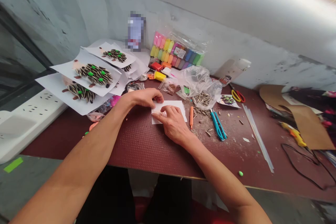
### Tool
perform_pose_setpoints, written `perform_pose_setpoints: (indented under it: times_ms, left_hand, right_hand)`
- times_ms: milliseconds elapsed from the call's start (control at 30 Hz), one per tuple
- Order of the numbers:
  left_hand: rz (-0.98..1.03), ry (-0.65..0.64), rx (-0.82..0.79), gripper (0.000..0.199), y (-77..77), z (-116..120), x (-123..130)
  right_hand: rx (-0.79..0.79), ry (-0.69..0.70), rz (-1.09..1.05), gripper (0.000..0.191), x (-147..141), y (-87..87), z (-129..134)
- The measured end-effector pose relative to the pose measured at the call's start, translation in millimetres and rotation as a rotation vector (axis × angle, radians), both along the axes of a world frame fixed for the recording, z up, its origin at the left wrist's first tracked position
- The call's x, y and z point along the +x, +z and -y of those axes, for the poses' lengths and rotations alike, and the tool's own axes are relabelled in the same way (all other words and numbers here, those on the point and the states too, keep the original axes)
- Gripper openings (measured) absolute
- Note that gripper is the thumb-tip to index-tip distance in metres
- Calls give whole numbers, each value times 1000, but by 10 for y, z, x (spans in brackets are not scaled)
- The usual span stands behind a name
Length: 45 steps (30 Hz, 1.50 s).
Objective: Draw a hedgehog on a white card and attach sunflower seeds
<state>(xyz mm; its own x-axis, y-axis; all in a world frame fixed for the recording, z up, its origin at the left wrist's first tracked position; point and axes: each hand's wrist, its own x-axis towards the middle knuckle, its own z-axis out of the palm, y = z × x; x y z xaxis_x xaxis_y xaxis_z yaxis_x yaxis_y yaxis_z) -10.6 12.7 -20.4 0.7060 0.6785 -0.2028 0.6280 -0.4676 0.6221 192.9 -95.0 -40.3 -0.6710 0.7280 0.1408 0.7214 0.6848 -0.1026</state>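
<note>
A small white card (pixel 180 106) lies on the dark red table in front of me. My left hand (pixel 147 97) is at the card's upper left edge, its fingers curled down; whatever may be between them is hidden. My right hand (pixel 172 120) rests over the card's lower middle, with thumb and fingers bent together around a small pinkish piece (pixel 163 113) that is partly covered. Just right of the card stands out an orange marker (pixel 191 117), lying lengthwise. Beyond it is a teal cutter (pixel 218 126).
Sheets with seed hedgehogs (pixel 93 73) are stacked at the left, near a white power strip (pixel 34 112). Behind are coloured clay packs (pixel 175 54) and a bag of seeds (pixel 203 98). Scissors (pixel 237 96), clear sticks (pixel 258 138) and a yellow glue gun (pixel 296 134) lie right.
</note>
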Motion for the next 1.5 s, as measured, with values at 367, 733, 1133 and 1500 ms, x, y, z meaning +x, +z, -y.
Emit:
perform_pose_setpoints:
  times_ms: [367,733,1133,1500]
  left_hand:
    - [20,-5,8,50,-50,-20,-3]
    - [19,1,19,48,-50,-18,-1]
    - [23,-7,33,49,-45,-9,-1]
    - [4,6,21,50,-15,4,15]
  right_hand:
    - [8,-39,-15,40,6,-26,-2]
    - [30,-30,30,43,-10,30,-11]
    - [31,-63,26,41,-8,25,-17]
    - [32,-67,10,44,3,45,-41]
